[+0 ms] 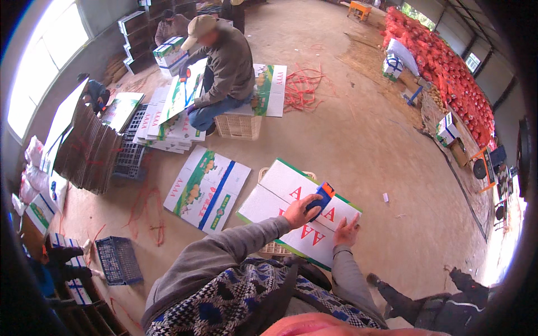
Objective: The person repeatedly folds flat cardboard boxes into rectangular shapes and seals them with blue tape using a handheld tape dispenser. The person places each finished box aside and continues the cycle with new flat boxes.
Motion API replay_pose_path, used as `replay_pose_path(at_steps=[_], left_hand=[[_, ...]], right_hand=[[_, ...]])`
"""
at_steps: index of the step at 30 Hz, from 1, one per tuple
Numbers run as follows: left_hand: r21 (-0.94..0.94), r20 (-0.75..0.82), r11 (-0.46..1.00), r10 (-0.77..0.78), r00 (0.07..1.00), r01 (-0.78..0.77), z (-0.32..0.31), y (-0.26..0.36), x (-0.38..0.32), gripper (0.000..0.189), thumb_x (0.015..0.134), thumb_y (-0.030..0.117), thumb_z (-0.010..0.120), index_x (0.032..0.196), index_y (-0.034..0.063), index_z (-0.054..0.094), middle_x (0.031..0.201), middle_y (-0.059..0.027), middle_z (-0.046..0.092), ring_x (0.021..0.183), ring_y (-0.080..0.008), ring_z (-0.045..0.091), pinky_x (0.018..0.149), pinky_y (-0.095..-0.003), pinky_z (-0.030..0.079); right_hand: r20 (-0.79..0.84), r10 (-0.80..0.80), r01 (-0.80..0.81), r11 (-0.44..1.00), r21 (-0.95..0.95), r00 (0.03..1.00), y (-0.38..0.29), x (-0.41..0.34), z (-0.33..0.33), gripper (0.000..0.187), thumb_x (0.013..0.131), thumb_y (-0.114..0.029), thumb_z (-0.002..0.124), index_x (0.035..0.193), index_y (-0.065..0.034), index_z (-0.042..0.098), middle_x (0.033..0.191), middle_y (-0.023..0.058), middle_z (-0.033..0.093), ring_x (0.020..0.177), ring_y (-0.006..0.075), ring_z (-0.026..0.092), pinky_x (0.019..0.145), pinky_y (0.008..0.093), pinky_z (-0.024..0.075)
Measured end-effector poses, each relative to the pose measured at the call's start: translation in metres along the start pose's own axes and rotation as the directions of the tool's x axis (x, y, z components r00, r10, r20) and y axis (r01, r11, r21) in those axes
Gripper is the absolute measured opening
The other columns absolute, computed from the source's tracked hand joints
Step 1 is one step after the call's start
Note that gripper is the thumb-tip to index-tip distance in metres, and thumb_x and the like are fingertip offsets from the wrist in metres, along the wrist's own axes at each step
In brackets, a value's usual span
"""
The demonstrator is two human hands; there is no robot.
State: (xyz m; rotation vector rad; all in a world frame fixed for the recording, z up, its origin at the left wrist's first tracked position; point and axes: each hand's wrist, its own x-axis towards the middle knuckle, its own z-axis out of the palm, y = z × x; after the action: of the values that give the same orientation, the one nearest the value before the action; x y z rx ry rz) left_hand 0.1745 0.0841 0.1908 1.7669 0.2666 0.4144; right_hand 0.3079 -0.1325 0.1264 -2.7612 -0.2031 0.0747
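My left hand (299, 211) is closed around a blue tape dispenser (321, 200) with an orange end, above a flat folded cardboard carton (273, 180). The carton is white with green edges and large red letters. My right hand (347, 231) lies on its right end, fingers spread. Beneath the carton, parts of a cream plastic crate (275, 248) show. On the floor to the left lies another flat printed carton (208, 190), crossed by a strip of blue tape.
A seated co-worker (229, 63) handles a flat carton (185, 90) above a carton stack (168, 136). Folded cardboard (88, 147) leans at left. A dark blue crate (119, 260) and red strapping (304, 86) lie on the floor. Red mesh sacks (445, 71) line the right side.
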Motion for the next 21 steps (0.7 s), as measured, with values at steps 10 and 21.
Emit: replay_pose_path(at_steps=[10, 21], left_hand=[[0.076, -0.086, 0.996, 0.043, 0.995, -0.036, -0.006, 0.002, 0.002, 0.039, 0.102, 0.025, 0.063, 0.137, 0.0093, 0.055, 0.116, -0.0251, 0.070, 0.103, -0.0429, 0.072, 0.089, -0.0470, 0.058], [0.136, -0.150, 0.990, -0.026, 0.988, 0.047, 0.002, 0.006, -0.015, 0.042, 0.100, 0.014, 0.063, 0.141, 0.0118, 0.053, 0.127, -0.0229, 0.067, 0.113, -0.0349, 0.071, 0.095, -0.0416, 0.056]], right_hand=[[-0.018, -0.015, 0.015, 1.000, -0.014, 1.000, 0.003, 0.001, -0.001, 0.078, 0.101, -0.043, 0.059, 0.164, -0.0139, 0.024, 0.144, 0.0318, 0.052, 0.133, 0.0481, 0.051, 0.106, 0.0562, 0.0466], [-0.089, -0.429, 0.391, 0.696, 0.602, 0.899, -0.032, 0.052, -0.001, 0.039, 0.098, -0.036, 0.070, 0.113, -0.0003, 0.070, 0.102, 0.0201, 0.071, 0.092, 0.0350, 0.070, 0.081, 0.0452, 0.0566]])
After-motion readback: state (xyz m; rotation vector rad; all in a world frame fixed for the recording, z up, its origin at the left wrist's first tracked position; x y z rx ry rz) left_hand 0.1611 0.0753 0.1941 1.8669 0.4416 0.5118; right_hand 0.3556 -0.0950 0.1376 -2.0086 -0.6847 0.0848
